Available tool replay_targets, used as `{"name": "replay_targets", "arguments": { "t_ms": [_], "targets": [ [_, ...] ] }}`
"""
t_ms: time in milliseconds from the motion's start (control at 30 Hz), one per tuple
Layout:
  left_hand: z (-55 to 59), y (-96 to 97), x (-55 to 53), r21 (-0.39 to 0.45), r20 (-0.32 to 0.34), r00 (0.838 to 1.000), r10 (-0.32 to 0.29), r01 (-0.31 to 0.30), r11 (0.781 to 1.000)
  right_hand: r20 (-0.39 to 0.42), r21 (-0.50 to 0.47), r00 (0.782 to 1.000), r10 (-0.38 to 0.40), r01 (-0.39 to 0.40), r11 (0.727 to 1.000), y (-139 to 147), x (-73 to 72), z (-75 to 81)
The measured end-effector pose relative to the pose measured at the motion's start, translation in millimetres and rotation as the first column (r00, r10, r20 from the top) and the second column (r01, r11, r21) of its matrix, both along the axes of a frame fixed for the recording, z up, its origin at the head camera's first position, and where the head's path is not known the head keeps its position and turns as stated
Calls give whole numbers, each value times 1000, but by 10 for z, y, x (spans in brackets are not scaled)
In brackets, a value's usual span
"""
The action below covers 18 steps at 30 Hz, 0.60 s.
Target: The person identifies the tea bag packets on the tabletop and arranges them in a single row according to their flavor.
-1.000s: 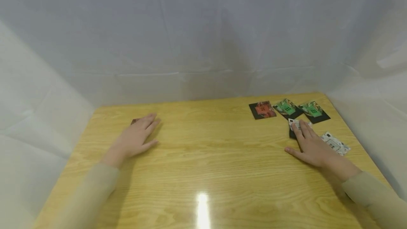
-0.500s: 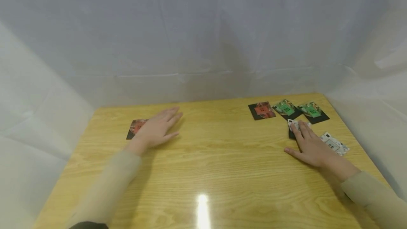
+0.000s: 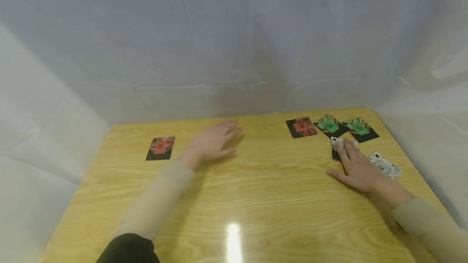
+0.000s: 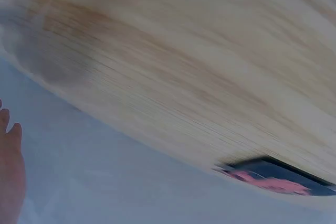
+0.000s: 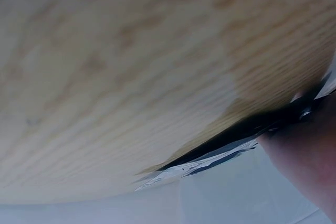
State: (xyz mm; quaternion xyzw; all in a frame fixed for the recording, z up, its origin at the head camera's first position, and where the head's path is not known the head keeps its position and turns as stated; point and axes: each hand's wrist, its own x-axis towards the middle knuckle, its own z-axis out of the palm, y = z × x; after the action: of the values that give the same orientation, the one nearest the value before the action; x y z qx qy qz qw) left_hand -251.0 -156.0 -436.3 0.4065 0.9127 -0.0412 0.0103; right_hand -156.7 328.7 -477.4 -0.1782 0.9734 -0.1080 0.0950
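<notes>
My left hand (image 3: 215, 139) is over the back middle of the table, fingers stretched out and holding nothing. To its left lies a flat square red-and-black sachet (image 3: 160, 147). My right hand (image 3: 357, 169) rests with spread, straight fingers on a white-and-black sachet (image 3: 335, 154), which it partly covers. Beside that hand is another white sachet (image 3: 385, 165), its left end hidden. Behind it are two green-and-black sachets, a left one (image 3: 328, 126) and a right one (image 3: 361, 129), and a red-and-black sachet (image 3: 301, 127). In the right wrist view, my fingers meet a crinkled black-and-white sachet (image 5: 210, 153).
The wooden table (image 3: 256, 198) has a bright light reflection near its front. White sheeting (image 3: 226, 44) hangs behind the back edge and along both sides. A dark band (image 3: 128, 248) wraps the left forearm over its beige sleeve.
My left hand has moved off the left red sachet and swept to the right, leaving that sachet fully in view. The right hand has stayed in place.
</notes>
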Motion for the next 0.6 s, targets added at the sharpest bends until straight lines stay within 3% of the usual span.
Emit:
{"name": "replay_targets", "arguments": {
  "t_ms": [367, 600],
  "targets": [
    [-43, 629, -99, -46, -4, 991, -136, 135, 990, -22, -30, 1000, 4, -5, 1000, 39, -10, -49],
    [-41, 983, -119, -68, 9, 987, -160, 160, 985, -30, -18, 1000, 3, -3, 1000, 53, -11, -66]
  ]
}}
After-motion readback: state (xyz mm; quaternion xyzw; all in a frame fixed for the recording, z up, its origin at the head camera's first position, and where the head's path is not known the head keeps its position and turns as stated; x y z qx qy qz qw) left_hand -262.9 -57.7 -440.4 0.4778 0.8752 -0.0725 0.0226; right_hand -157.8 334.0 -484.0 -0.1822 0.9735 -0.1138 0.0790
